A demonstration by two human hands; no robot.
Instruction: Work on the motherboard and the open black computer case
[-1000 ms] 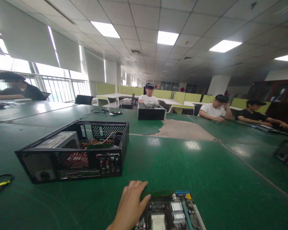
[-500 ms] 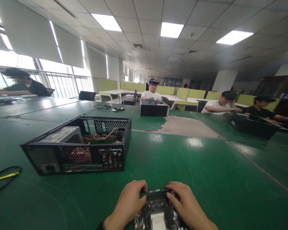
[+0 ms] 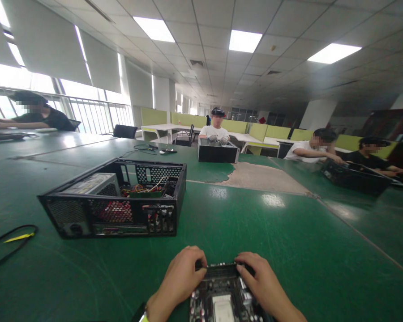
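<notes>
A motherboard (image 3: 223,299) lies on the green table (image 3: 272,241) at the bottom edge of the view, partly cut off. My left hand (image 3: 179,279) rests on its far left corner with fingers curled over the far edge. My right hand (image 3: 262,284) grips the far right corner the same way. An open black computer case (image 3: 116,201) with a power supply and coloured wires inside stands to the left, a little beyond my hands.
A black cable with a yellow tag (image 3: 15,237) lies at the far left. Across the table a person sits behind a black case (image 3: 217,153). Two more people work at another black case (image 3: 354,179) on the right; one sits far left.
My right hand came onto the motherboard's far right corner, joining the left. The board shifted nearer me and the view swung slightly right and up.
</notes>
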